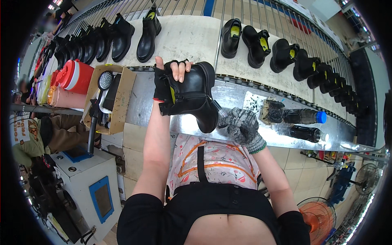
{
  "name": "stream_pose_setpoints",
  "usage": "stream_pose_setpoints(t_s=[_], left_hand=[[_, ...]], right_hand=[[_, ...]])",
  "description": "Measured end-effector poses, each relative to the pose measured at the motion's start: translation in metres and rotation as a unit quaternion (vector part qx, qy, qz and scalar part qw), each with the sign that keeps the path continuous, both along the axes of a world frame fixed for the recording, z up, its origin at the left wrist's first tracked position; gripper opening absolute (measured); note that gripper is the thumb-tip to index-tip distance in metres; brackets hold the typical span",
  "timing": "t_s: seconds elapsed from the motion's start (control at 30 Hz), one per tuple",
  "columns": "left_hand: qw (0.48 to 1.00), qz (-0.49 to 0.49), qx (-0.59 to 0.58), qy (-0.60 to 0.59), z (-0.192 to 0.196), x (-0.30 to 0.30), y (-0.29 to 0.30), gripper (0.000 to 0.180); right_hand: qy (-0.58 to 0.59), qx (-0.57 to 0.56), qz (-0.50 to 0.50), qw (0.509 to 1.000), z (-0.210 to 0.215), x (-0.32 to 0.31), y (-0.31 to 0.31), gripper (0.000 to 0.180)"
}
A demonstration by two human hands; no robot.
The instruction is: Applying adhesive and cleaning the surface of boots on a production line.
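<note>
A black ankle boot [192, 92] with a side zip and yellow lining is held up over the metal ledge, turned on its side. My left hand [175, 73], in a black fingerless glove, is closed round its upper part, with the fingertips on the leather. My right hand [243, 126], in a grey knitted glove, is closed on a small brush [219, 108]. The brush's dark tip meets the boot near the sole edge; the rest of it is partly covered by my fingers.
A cardboard box [128, 81] with a round brush stands left, beside a red jug [77, 75]. To the right lie a dark stained sponge [272, 111] and two bottles of dark liquid [300, 116]. Rows of black boots [149, 34] stand on the conveyor beyond the chain edge [261, 86].
</note>
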State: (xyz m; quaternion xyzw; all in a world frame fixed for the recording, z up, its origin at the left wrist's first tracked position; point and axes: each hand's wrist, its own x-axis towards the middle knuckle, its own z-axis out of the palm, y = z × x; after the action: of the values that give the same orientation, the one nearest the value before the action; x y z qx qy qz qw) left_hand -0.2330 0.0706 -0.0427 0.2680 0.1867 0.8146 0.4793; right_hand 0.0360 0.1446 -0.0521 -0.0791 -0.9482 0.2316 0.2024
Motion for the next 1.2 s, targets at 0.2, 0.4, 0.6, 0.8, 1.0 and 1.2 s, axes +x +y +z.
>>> stream_pose_setpoints(t_s=[0.2,0.4,0.6,0.8,1.0,1.2], left_hand=[[1.0,0.002,-0.012,-0.026,-0.011,-0.01,0.004,0.075],[0.997,0.023,-0.055,-0.055,-0.026,-0.023,0.011,0.073],[0.985,0.054,-0.166,-0.006,-0.053,-0.048,0.038,0.074],[0.929,0.207,-0.273,0.139,-0.083,-0.029,0.062,0.068],[0.796,0.285,-0.337,0.413,-0.096,-0.039,0.061,0.052],[0.681,0.386,-0.367,0.502,-0.062,-0.019,0.047,0.048]], right_hand=[[-0.05,0.029,0.023,0.998,0.001,0.01,0.003,0.015],[-0.106,-0.076,0.031,0.991,-0.002,0.027,0.006,0.02],[-0.087,-0.419,-0.034,0.903,-0.01,0.039,-0.002,0.043],[0.027,-0.612,-0.107,0.783,-0.037,0.048,-0.011,0.023],[-0.002,-0.529,-0.218,0.82,-0.021,0.054,-0.023,0.067],[0.007,-0.562,-0.232,0.794,-0.032,0.069,-0.014,0.08]])
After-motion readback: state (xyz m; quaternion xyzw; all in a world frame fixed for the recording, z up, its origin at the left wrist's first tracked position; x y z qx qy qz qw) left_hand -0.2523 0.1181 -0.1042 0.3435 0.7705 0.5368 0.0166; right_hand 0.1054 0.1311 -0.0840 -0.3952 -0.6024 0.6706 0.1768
